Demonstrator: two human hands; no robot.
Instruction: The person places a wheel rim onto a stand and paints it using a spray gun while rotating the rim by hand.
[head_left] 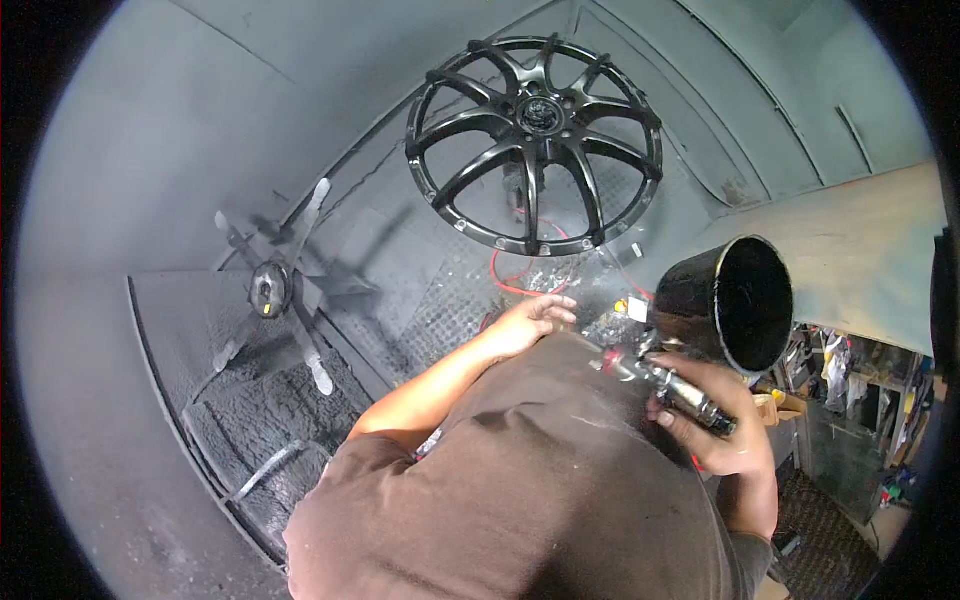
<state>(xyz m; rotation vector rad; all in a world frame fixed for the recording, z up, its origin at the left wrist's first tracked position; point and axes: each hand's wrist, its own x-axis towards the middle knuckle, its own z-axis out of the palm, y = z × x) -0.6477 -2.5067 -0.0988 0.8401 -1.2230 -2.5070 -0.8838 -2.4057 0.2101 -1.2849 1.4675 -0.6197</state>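
My right hand [715, 415] is wrapped round a metal spray gun [670, 385] with a red ring near its nozzle, which points to the left. A dark, wide-mouthed cup [725, 305] sits on top of the gun, its opening turned to the right. My left hand [535, 325] is at the middle of the view, just beyond my shirt, fingers apart and holding nothing. Beyond both hands stands a glossy black multi-spoke wheel [540, 115], apart from the gun and from my hands.
A cross-shaped metal stand [268, 290] is at the left. A red hose [500, 280] runs over the floor below the wheel. Cluttered shelves [870, 380] and a cardboard box [780, 408] are at the right. Grey walls surround the wheel.
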